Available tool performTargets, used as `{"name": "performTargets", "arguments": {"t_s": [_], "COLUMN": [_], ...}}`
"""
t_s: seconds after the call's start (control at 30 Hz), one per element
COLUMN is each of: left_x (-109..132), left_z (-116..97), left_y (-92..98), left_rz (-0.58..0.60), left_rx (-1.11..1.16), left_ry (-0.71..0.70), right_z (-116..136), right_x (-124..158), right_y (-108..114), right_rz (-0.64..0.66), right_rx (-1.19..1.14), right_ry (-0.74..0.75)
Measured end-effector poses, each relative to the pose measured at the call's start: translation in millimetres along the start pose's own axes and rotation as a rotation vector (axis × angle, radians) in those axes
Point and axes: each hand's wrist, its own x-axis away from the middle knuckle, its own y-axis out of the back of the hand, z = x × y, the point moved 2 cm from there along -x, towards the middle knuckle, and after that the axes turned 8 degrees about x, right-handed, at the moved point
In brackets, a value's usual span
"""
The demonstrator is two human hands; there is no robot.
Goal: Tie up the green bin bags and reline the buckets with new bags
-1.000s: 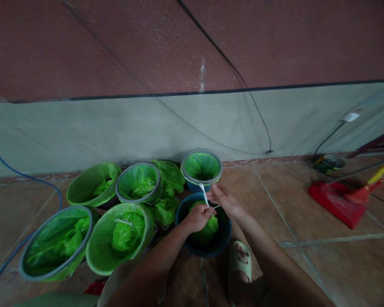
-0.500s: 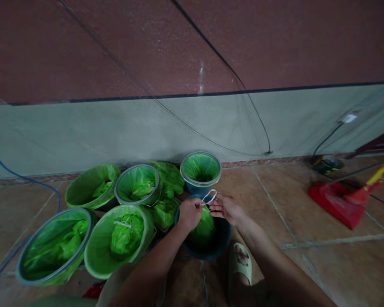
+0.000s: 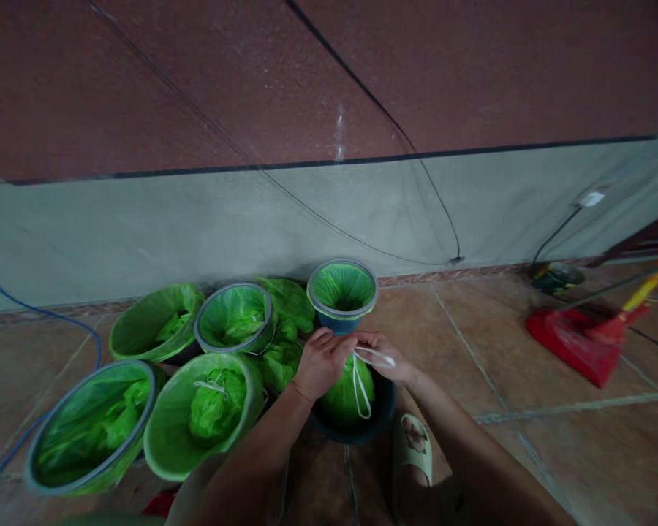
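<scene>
A dark blue bucket (image 3: 384, 418) stands on the floor in front of me with a green plastic bag (image 3: 344, 394) bunched inside it. My left hand (image 3: 322, 361) is closed around the gathered neck of that bag. My right hand (image 3: 382, 355) pinches a white string (image 3: 362, 383) at the same spot; a loop of the string hangs down over the bag, and another strand runs across my right fingers.
Several more buckets lined with green bags (image 3: 204, 413) (image 3: 91, 424) (image 3: 235, 325) (image 3: 343, 292) (image 3: 156, 321) stand to the left along a grey wall. A red dustpan (image 3: 567, 340) with a broom lies at right. My sandalled foot (image 3: 413, 444) sits below the bucket. A blue cable (image 3: 60, 321) runs at left.
Both hands rose to the bag's neck and came together. The white string went from a raised strand, to a loop between the hands, to a loop hanging over the bag.
</scene>
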Motion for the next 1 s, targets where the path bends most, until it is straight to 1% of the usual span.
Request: {"name": "performTargets", "arguments": {"t_s": [0.13,0.2,0.27,0.4,0.53,0.6,0.7,0.77,0.83,0.87,0.93,1.0], "left_x": [3,5,6,9,12,12,12,12,13,14,17,21], "left_z": [5,6,8,13,20,23,25,28,32,34,41,46], "left_y": [4.9,3.9,1.4,-4.6,-8.1,-9.7,-11.9,-14.0,-16.8,-18.3,-21.5,-24.4], "left_rz": [-0.081,-0.115,-0.124,-0.041,0.033,0.088,0.223,0.325,0.378,0.375,0.329,0.281], "left_rx": [-0.008,0.015,0.054,0.177,0.274,0.238,0.104,0.075,0.116,0.148,0.204,0.239], "left_ry": [0.069,0.091,0.125,0.276,0.482,0.618,0.827,0.93,1.005,1.029,1.051,1.057], "right_z": [-1,0,1,5,5,2,-4,-6,-7,-7,-7,-7], "right_x": [5,5,3,0,4,7,11,13,14,15,16,17], "right_y": [4,4,3,5,23,35,51,57,56,54,50,47], "right_rz": [0.023,-0.011,-0.085,-0.249,-0.371,-0.372,-0.373,-0.4,-0.423,-0.434,-0.456,-0.486], "right_rx": [-0.062,-0.076,-0.084,-0.06,-0.016,0.089,0.376,0.542,0.671,0.741,0.861,0.926], "right_ry": [-0.155,-0.183,-0.197,-0.207,-0.255,-0.325,-0.432,-0.471,-0.497,-0.509,-0.54,-0.579]}}
